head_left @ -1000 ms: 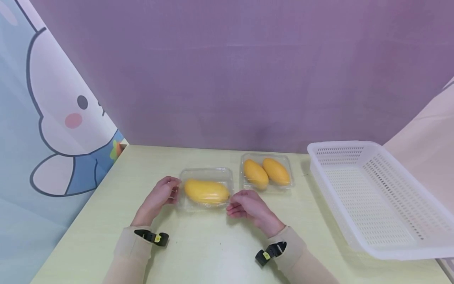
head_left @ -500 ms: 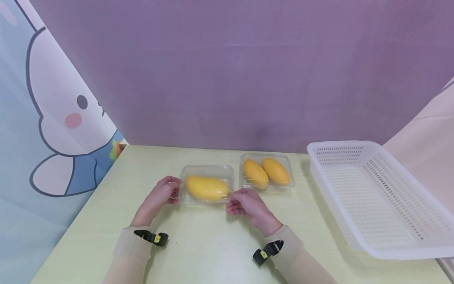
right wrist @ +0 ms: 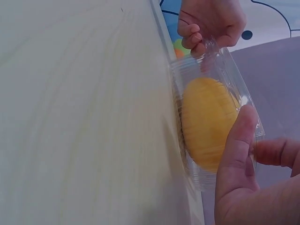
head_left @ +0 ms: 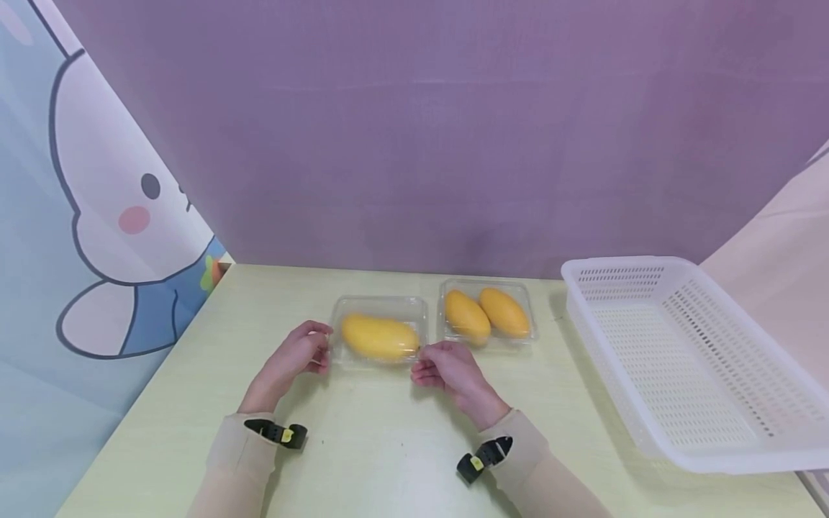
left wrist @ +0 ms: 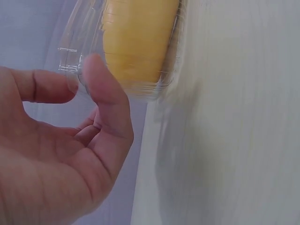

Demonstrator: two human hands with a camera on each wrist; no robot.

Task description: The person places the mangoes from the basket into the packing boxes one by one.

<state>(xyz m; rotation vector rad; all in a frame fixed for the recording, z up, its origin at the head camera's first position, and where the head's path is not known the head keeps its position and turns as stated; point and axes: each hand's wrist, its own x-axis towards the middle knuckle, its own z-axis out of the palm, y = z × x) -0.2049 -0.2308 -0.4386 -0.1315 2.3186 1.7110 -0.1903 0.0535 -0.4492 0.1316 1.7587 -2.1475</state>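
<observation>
A clear plastic clamshell box [head_left: 378, 306] stands on the pale table between my two hands, with a yellow mango [head_left: 381, 337] lying lengthwise inside. At the box's left edge, my left hand [head_left: 301, 352] pinches the rim between thumb and forefinger, seen closely in the left wrist view. On the opposite side my right hand [head_left: 453, 373] pinches the near right corner; its thumb [right wrist: 243, 136] lies along the rim in the right wrist view. The lid appears to lie over the mango; whether it is latched I cannot tell.
A second clear box [head_left: 447, 332] with two yellow mangoes [head_left: 504, 313] stands just behind and right of the first. A white perforated basket [head_left: 615, 381] occupies the table's right side. A purple cloth backdrop [head_left: 414, 144] rises behind the table.
The box with the single mango has slid or tipped slightly away from me. My right hand has shifted a little to the left and away; my left hand has barely moved.
</observation>
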